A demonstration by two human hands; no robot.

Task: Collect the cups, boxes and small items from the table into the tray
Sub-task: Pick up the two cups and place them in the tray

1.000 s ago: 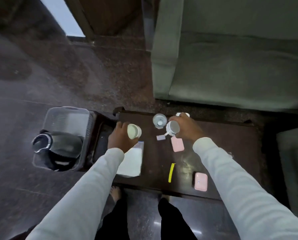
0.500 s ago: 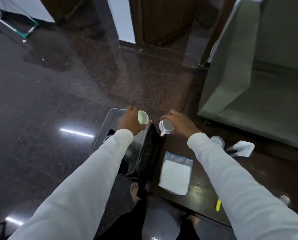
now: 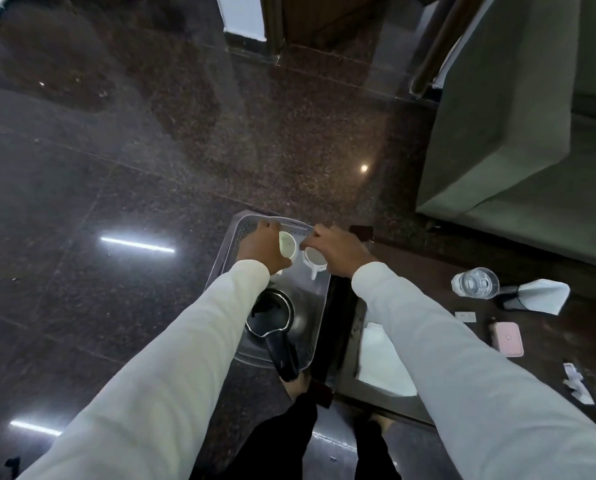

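Both hands have moved from beside the tray to over its far end. Left hand (image 3: 260, 249) is gripping a white cup (image 3: 287, 244); right hand (image 3: 338, 252) is gripping a handled cup (image 3: 314, 259). Clear tray (image 3: 319, 306) is also holding a dark pot (image 3: 271, 315).

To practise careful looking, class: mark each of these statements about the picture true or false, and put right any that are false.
1. Each hand holds a white cup over the tray. True: the left hand holds one cup, the right hand the other cup, both above the tray.
2. The tray is empty. False: a dark pan lies in it.
3. The glass stands on the table. True.
4. The pink box is already in the tray. False: it lies on the table.
5. The tray sits on the sofa. False: it is beside the table's end, above the floor.
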